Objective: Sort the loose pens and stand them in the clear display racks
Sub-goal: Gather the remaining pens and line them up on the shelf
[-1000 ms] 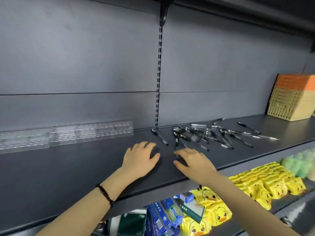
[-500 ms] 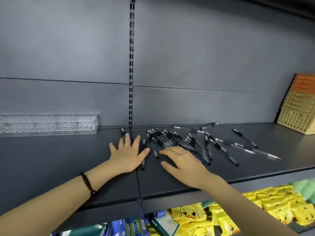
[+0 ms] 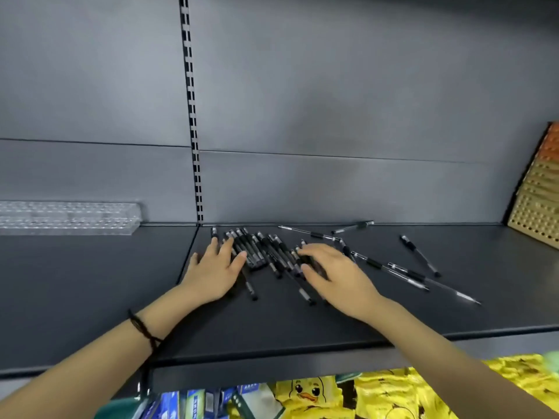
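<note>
Pens [image 3: 266, 252] lie in a loose heap toward the back of the dark shelf [image 3: 90, 282], and in the head view the likeliest trouble is rolling. They are round and smooth and cross one another at odd angles. A sideways sweep could send some skidding toward the shelf's front lip and down among the yellow duck packets [image 3: 305, 391] below.

Bunching them between two palms may also lock them into a tangle, so that lifting one drags its neighbours along. The clear racks [image 3: 69, 217] stand well apart to the left against the back wall, so each carry is a long one, and a fistful held loosely could shed pens on the way. Their small holes would likely need each pen fed in straight, or it will jam or tip.

The left hand [image 3: 211, 273] lies flat on the shelf with its grip spread wide, fingertips touching the heap's left edge. The right hand [image 3: 335, 273] arches over the heap's right side. Its grip is loose and bent, resting on the pens and pinching nothing that I can make out.

The pens are slim and black with dark rubbery sleeves and pale ends. Most point roughly toward the back wall. Several stray pens [image 3: 417, 255] lie scattered further right, short of a tan pegged block [image 3: 535, 213] at the edge.
</note>
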`<action>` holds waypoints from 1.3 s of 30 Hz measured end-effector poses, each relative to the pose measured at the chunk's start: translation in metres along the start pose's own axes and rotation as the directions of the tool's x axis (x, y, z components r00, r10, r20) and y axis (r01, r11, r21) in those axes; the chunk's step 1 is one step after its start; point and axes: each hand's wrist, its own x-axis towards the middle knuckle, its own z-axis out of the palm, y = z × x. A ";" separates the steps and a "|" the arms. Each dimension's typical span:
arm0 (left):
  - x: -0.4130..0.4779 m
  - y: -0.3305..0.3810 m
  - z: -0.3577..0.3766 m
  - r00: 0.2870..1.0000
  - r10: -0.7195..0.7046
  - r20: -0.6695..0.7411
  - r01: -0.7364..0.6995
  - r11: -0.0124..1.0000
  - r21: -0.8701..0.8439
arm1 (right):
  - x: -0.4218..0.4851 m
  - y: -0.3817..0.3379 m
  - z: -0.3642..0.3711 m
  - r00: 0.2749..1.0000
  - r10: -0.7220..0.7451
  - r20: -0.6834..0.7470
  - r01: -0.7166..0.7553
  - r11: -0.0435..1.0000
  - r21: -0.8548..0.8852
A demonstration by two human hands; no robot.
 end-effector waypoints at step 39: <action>-0.006 0.043 0.010 0.993 -0.113 -0.044 0.109 0.990 -0.086 | 0.048 0.050 -0.001 0.860 0.481 0.171 -0.506 0.759 0.411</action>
